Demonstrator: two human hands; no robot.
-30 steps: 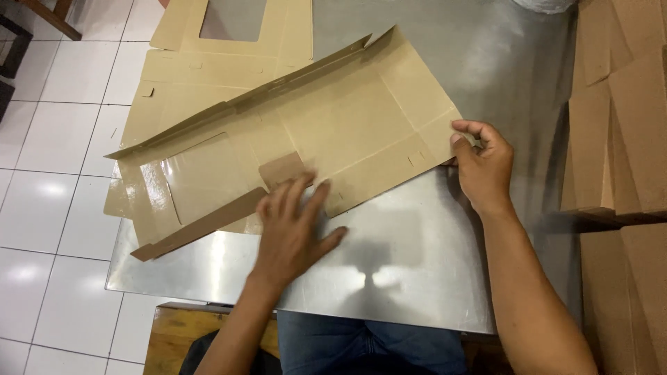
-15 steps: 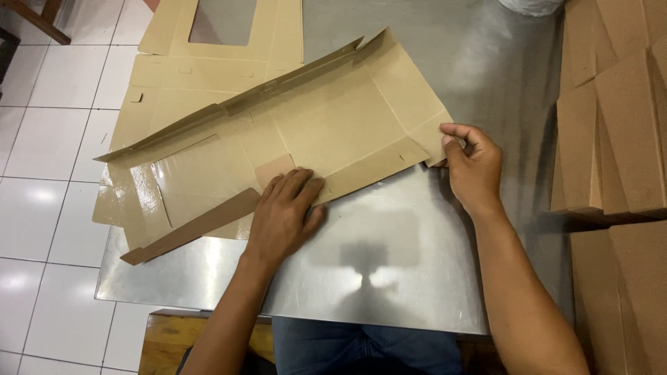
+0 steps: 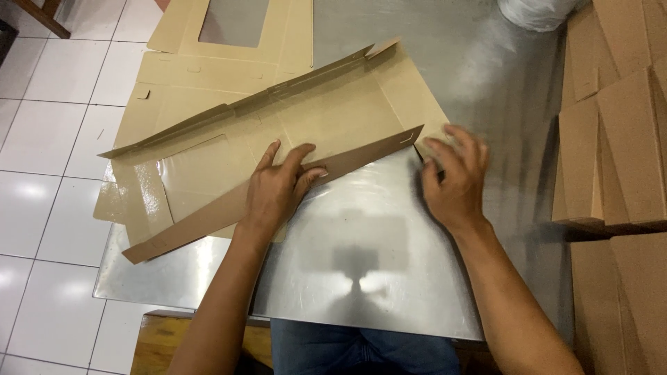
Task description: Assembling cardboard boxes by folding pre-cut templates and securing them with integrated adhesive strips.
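The steel tabletop point(image 3: 361, 278) fills most of my view, with white floor tiles point(image 3: 48, 139) beyond its left edge. Along its right edge stand stacks of folded brown cardboard point(image 3: 618, 139). At the far left corner lies a flat box blank with a window cutout point(image 3: 229, 35). Over it, across the far left part of the tabletop, sits the cardboard box blank point(image 3: 292, 132) I am working on, its long far wall raised and its long near flap point(image 3: 278, 191) folded up along the crease. My left hand point(image 3: 278, 187) lies on the blank near its middle, fingers spread flat inside and thumb hooked over the near flap, pressing it. My right hand point(image 3: 455, 177) is at the blank's right end, fingers curled at the corner where the near flap ends; it is blurred, so I cannot tell whether it pinches the cardboard or only touches it. A white plastic bag point(image 3: 538, 10) shows at the far edge.
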